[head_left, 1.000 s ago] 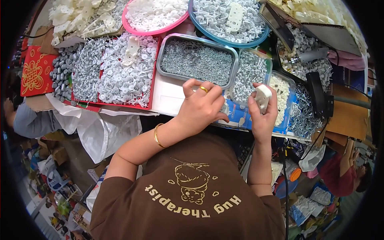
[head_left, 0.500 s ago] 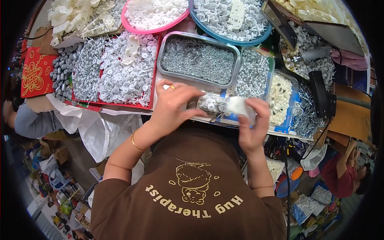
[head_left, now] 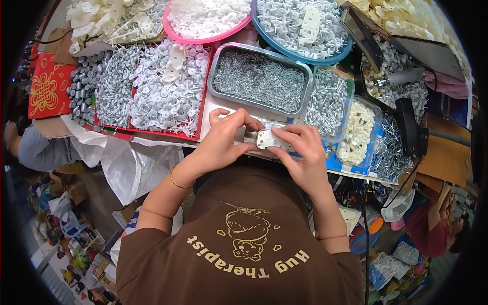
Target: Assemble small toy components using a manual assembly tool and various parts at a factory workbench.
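Between my hands, at the table's near edge, is a small assembly with a metal part [head_left: 250, 136] at its left end. A white plastic plate with small holes [head_left: 270, 139] lies over its right part. My left hand [head_left: 223, 140] is closed around the metal end with thumb and fingers. My right hand [head_left: 305, 155] pinches the white plate, its fingers above and its thumb along the near side. The fingers hide much of the assembly. Just beyond stands a metal tray [head_left: 212, 87] full of small screws.
A red box [head_left: 202, 109] of white plastic-headed pieces and metal pins sits left. Clear tubs [head_left: 351, 96] of small parts stand right. A pink basin [head_left: 175, 36] and a blue basin [head_left: 325, 60] lie farther back. An electric screwdriver [head_left: 404, 77] rests at far right.
The right hand has brought the white plate leftward and down onto the assembly, covering the white round pieces that showed before. The left hand has shifted slightly right; the whole view has moved a little.
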A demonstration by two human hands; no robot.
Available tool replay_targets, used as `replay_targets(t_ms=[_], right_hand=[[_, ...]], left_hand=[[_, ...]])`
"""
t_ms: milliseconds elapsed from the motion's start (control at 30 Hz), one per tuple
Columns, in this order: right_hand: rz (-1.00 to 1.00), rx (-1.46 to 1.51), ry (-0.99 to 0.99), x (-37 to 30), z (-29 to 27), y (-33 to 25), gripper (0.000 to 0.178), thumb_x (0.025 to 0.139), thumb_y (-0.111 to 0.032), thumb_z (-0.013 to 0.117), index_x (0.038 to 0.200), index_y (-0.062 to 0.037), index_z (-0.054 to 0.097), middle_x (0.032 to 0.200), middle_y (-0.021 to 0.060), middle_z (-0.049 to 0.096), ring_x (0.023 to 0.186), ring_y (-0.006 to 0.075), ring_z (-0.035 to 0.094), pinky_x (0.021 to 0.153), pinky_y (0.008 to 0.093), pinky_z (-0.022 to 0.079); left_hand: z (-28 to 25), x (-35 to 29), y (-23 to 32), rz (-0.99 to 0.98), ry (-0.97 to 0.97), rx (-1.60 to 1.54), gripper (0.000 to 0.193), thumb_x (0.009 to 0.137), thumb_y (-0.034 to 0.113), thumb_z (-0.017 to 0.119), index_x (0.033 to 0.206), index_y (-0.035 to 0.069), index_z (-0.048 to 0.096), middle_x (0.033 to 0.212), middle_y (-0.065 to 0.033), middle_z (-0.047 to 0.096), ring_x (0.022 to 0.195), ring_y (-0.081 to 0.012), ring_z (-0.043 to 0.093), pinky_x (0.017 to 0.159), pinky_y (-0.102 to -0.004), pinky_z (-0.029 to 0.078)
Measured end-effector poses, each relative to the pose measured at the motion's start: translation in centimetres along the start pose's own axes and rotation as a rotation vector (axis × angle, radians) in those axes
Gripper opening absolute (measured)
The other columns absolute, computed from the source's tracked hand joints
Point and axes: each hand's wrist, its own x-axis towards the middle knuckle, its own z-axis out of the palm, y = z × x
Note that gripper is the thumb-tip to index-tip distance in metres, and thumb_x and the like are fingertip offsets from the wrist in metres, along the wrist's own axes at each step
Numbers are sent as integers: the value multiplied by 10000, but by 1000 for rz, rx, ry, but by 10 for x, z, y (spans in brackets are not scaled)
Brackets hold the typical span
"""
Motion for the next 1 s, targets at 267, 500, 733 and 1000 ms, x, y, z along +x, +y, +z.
replay_targets(t_ms=[267, 500, 733, 1000], right_hand=[[76, -90, 3, -2, -24, -7, 435, 771, -121, 832, 1191, -88, 724, 1071, 112, 642, 1004, 293, 591, 867, 390, 484], [197, 43, -77, -7, -26, -7, 482, 784, -94, 821, 1250, -71, 699, 1055, 122, 619, 893, 269, 626, 765, 357, 515], [159, 61, -41, -8, -24, 0, 498, 774, -63, 819, 1257, -71, 699, 1059, 129, 622, 915, 261, 631, 774, 346, 521], [205, 69, -83, -10, -25, 0, 484, 783, -49, 806, 1254, -65, 697, 1051, 133, 614, 921, 260, 633, 769, 344, 521]], left_hand=[[15, 5, 10, 191, 165, 199, 482, 783, 341, 845, 1169, 124, 655, 1028, -3, 683, 966, -179, 642, 1047, -457, 255], [9, 8, 14, 139, 114, 141, 381, 791, 321, 846, 1079, 120, 699, 913, 11, 680, 907, -167, 647, 1050, -448, 264], [9, 8, 16, 83, 92, 162, 393, 753, 274, 881, 1067, 111, 711, 1040, 24, 717, 996, -140, 652, 1079, -435, 258], [-1, 13, 23, 17, -42, 177, 410, 758, 255, 871, 1093, 107, 686, 1084, 34, 705, 1037, -158, 651, 1089, -415, 240]])
